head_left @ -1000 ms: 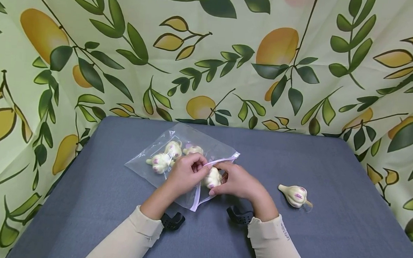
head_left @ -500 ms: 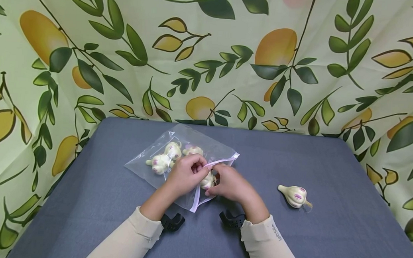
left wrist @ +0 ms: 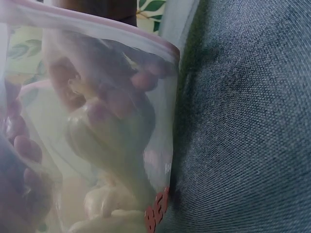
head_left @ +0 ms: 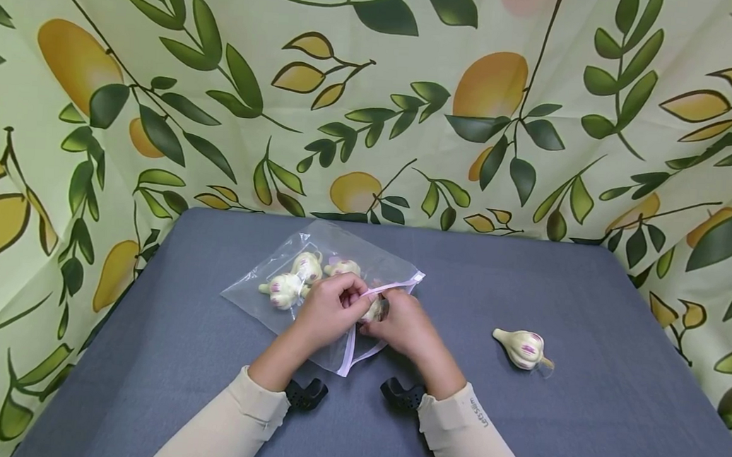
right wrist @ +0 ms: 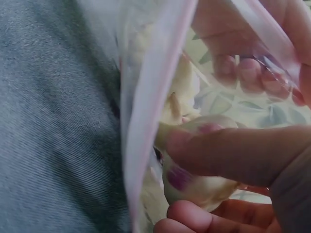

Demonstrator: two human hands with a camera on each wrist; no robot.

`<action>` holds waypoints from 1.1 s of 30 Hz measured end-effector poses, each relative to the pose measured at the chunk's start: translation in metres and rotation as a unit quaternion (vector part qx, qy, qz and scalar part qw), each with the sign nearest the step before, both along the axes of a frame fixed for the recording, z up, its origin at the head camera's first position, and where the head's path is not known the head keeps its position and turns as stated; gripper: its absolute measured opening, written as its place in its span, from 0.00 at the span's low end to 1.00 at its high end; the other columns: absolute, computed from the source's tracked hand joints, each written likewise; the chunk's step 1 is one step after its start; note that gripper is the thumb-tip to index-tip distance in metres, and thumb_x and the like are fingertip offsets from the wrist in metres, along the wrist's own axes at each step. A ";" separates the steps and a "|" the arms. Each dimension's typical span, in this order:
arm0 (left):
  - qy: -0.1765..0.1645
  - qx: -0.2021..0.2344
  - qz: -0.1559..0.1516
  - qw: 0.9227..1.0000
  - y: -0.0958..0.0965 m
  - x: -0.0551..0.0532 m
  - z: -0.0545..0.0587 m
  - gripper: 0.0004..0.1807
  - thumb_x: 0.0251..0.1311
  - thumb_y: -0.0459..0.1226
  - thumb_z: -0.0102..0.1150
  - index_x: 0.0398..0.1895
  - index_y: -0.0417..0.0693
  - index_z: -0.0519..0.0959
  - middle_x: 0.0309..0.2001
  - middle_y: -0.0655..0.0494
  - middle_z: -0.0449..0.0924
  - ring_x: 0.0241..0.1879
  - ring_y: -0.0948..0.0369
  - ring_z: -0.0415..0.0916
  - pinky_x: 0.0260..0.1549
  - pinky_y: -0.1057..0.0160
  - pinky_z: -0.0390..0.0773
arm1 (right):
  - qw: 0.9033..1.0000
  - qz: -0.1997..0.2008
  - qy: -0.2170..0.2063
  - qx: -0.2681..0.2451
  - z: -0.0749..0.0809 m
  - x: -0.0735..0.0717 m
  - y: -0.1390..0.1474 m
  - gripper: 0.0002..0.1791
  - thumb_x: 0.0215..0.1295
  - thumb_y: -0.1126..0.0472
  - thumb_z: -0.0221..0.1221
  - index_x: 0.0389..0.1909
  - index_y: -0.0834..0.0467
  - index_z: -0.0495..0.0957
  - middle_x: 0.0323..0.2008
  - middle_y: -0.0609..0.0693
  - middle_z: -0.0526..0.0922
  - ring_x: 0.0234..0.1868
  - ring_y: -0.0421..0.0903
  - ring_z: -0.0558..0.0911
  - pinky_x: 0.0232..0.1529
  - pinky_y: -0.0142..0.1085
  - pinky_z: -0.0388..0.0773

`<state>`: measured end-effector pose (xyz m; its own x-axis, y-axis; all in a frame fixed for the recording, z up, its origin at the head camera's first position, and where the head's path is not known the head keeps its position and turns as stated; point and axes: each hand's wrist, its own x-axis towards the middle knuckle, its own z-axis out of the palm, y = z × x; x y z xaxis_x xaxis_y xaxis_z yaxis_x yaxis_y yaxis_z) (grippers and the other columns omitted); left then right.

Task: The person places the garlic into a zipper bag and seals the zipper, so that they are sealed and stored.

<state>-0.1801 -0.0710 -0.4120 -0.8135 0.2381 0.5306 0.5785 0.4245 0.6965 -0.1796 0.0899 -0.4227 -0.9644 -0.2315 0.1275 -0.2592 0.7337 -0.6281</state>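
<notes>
A clear zip bag (head_left: 330, 236) with a pinkish-white zip strip lies on the table, several garlic bulbs (head_left: 284, 290) inside it. My left hand (head_left: 333, 308) pinches the upper edge of the bag's mouth and holds it raised. Through that mouth reaches my right hand (head_left: 405, 321), gripping a garlic bulb (right wrist: 199, 179) between thumb and fingers. In the left wrist view this bulb (left wrist: 109, 136) shows through the plastic, close above other bulbs (left wrist: 107, 201). Part of the held bulb is hidden behind my right fingers.
Another garlic bulb (head_left: 523, 348) lies alone on the right of the grey-blue cloth-covered table (head_left: 581, 428). Leaf-and-fruit patterned curtains (head_left: 372, 137) stand behind the table and along both sides.
My right hand has moved left, carrying its garlic bulb deeper into the bag's mouth. The left hand keeps its pinch on the bag edge and has barely moved.
</notes>
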 end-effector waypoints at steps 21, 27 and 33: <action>0.005 0.002 -0.004 1.000 0.000 -0.002 -0.003 0.06 0.51 0.36 0.63 0.22 0.52 0.76 0.19 0.64 0.69 0.20 0.66 0.66 0.19 0.71 0.66 | 0.999 -0.016 0.030 -0.023 -0.007 -0.002 -0.007 0.12 0.46 0.56 0.67 0.28 0.57 0.77 0.18 0.48 0.73 0.17 0.40 0.70 0.20 0.33 0.68; 0.007 0.004 -0.004 1.000 0.001 -0.002 -0.003 0.06 0.51 0.35 0.63 0.22 0.52 0.77 0.19 0.64 0.69 0.20 0.65 0.67 0.19 0.71 0.66 | 0.998 -0.045 0.029 -0.024 -0.007 -0.001 -0.007 0.12 0.47 0.57 0.66 0.28 0.60 0.77 0.22 0.52 0.77 0.19 0.40 0.72 0.21 0.32 0.69; 0.007 0.003 -0.004 1.000 0.001 -0.001 -0.003 0.06 0.51 0.36 0.64 0.22 0.52 0.77 0.19 0.64 0.69 0.20 0.68 0.65 0.19 0.71 0.67 | 0.997 -0.057 0.033 -0.035 -0.009 0.000 -0.011 0.08 0.48 0.59 0.64 0.23 0.58 0.76 0.19 0.49 0.75 0.19 0.40 0.71 0.20 0.32 0.67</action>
